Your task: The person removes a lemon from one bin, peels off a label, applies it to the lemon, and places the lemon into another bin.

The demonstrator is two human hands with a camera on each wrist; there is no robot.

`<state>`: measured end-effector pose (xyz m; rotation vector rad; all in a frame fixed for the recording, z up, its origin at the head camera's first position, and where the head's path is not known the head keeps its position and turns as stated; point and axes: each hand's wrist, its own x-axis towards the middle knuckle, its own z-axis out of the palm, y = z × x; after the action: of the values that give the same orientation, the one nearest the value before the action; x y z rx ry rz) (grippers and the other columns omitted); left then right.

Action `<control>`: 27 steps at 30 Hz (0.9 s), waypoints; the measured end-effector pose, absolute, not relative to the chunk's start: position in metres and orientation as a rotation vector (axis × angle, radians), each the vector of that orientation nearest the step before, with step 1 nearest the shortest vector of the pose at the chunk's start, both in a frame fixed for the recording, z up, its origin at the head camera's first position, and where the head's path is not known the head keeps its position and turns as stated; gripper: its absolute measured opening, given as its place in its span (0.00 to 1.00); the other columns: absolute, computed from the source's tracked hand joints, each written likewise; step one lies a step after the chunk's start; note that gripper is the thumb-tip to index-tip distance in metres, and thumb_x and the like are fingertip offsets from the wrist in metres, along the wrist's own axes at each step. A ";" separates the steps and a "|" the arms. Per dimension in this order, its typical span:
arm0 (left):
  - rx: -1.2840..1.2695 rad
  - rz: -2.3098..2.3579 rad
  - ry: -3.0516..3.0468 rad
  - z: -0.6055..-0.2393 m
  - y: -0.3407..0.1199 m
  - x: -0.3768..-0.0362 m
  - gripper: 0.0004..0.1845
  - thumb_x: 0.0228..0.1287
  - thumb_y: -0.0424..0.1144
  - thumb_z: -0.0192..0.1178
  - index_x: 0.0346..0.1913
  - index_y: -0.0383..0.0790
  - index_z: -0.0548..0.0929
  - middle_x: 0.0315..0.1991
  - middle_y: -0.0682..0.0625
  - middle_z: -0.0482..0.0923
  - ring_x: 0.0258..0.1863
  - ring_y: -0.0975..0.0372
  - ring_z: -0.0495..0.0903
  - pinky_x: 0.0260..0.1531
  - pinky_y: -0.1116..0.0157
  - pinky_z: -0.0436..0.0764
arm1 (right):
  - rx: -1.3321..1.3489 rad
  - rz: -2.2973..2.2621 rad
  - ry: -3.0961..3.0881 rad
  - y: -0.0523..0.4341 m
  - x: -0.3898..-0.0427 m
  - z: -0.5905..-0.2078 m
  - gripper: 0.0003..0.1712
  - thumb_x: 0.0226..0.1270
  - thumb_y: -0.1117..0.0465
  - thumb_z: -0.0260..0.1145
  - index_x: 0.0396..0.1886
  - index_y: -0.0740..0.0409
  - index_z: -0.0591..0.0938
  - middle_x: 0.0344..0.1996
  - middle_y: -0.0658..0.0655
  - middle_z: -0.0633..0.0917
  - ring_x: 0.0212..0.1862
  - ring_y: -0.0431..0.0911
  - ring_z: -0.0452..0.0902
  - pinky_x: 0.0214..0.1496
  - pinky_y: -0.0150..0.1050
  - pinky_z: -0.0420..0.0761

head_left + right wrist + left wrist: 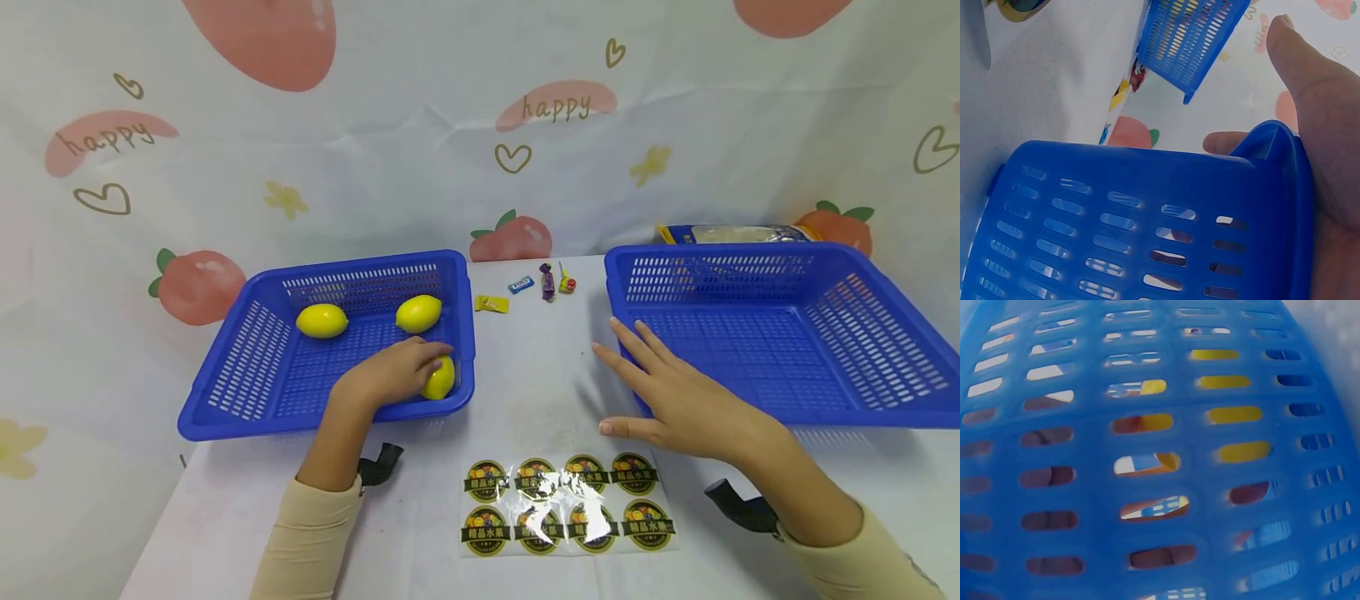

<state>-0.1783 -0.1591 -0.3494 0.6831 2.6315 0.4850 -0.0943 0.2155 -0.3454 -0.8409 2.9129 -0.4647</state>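
Three yellow lemons lie in the left blue basket (225,392): one at the back left (322,321), one at the back right (418,313), one in the front right corner (442,381). My left hand (417,367) reaches over the front rim and curls its fingers over that corner lemon. In the left wrist view only the basket's mesh (1085,456) shows, with yellow behind the slots. My right hand (660,387) lies flat with straight fingers on the left front corner of the right blue basket (885,417), which holds nothing. The right wrist view shows that corner (1147,206) under my fingers (1310,94).
Several wrapped candies (547,282) lie at the back between the baskets. A sheet of round fruit stickers (566,504) lies at the table's front edge. A blue and white packet (735,234) sits behind the right basket. A printed cloth backdrop hangs behind.
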 end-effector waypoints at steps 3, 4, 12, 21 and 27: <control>0.671 0.489 2.611 -0.349 -0.159 -0.178 0.26 0.75 0.43 0.56 0.71 0.40 0.72 0.62 0.41 0.75 0.57 0.51 0.74 0.62 0.49 0.72 | -0.841 -0.464 2.913 0.215 -0.094 -0.345 0.52 0.66 0.29 0.60 0.81 0.50 0.57 0.80 0.62 0.44 0.78 0.64 0.34 0.68 0.70 0.56; 0.663 0.488 2.607 -0.348 -0.159 -0.178 0.28 0.73 0.44 0.59 0.72 0.40 0.72 0.62 0.41 0.75 0.57 0.51 0.74 0.61 0.50 0.73 | -0.841 -0.462 2.913 0.215 -0.094 -0.345 0.53 0.66 0.29 0.60 0.81 0.50 0.57 0.80 0.62 0.44 0.78 0.64 0.34 0.68 0.70 0.56; 0.679 0.458 2.670 -0.349 -0.158 -0.177 0.33 0.61 0.46 0.70 0.69 0.43 0.75 0.59 0.42 0.76 0.52 0.52 0.76 0.57 0.50 0.76 | -0.835 -0.457 2.916 0.215 -0.094 -0.345 0.53 0.65 0.29 0.61 0.80 0.52 0.58 0.80 0.62 0.45 0.78 0.63 0.33 0.68 0.70 0.56; 0.722 0.752 2.793 -0.339 -0.166 -0.175 0.33 0.65 0.55 0.66 0.71 0.52 0.72 0.61 0.43 0.69 0.41 0.54 0.77 0.42 0.56 0.81 | -0.842 -0.474 2.909 0.215 -0.094 -0.346 0.53 0.65 0.30 0.61 0.80 0.53 0.58 0.80 0.61 0.44 0.78 0.64 0.34 0.67 0.71 0.57; 0.775 0.944 2.814 -0.331 -0.166 -0.171 0.31 0.63 0.55 0.68 0.69 0.57 0.75 0.59 0.46 0.66 0.40 0.56 0.77 0.41 0.58 0.83 | -0.840 -0.470 2.913 0.215 -0.095 -0.346 0.52 0.65 0.30 0.61 0.80 0.53 0.59 0.80 0.62 0.45 0.78 0.65 0.35 0.66 0.72 0.58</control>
<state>-0.1707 -0.1662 -0.3314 0.7746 2.8144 0.9441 -0.0949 0.2154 -0.3463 -0.8399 2.9131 -0.4696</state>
